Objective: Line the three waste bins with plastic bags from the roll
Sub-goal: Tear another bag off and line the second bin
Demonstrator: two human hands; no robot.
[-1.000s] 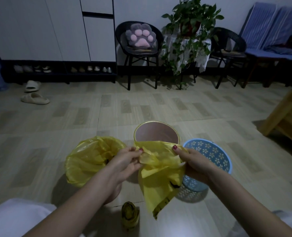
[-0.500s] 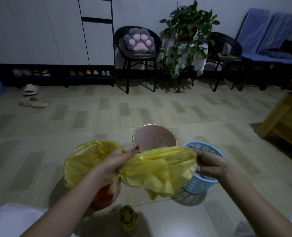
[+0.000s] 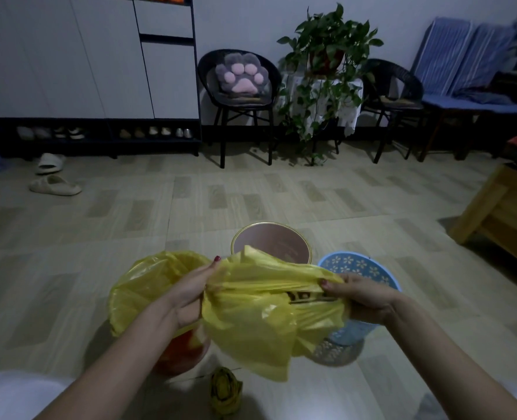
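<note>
I hold a loose yellow plastic bag point(image 3: 260, 322) stretched between my hands above the floor. My left hand point(image 3: 190, 295) grips its left edge and my right hand point(image 3: 363, 298) grips its right edge. Behind my left forearm stands a red bin point(image 3: 178, 353) with a yellow bag point(image 3: 142, 289) draped over its rim. A pink bin with a gold rim point(image 3: 270, 242) stands bare just beyond the held bag. A blue perforated bin point(image 3: 357, 265) sits at the right, partly hidden by my right hand. The yellow bag roll point(image 3: 225, 389) lies on the floor near me.
A wooden table point(image 3: 505, 213) stands at the right. Along the far wall are a white cabinet point(image 3: 99, 56), a chair with a paw cushion point(image 3: 242, 77), a potted plant point(image 3: 326, 56) and another dark chair point(image 3: 393, 95). Slippers point(image 3: 54, 183) lie at the far left.
My hands have drawn apart, pulling the crumpled bag out wide between them. The bag's mouth now spreads in front of the pink and blue bins.
</note>
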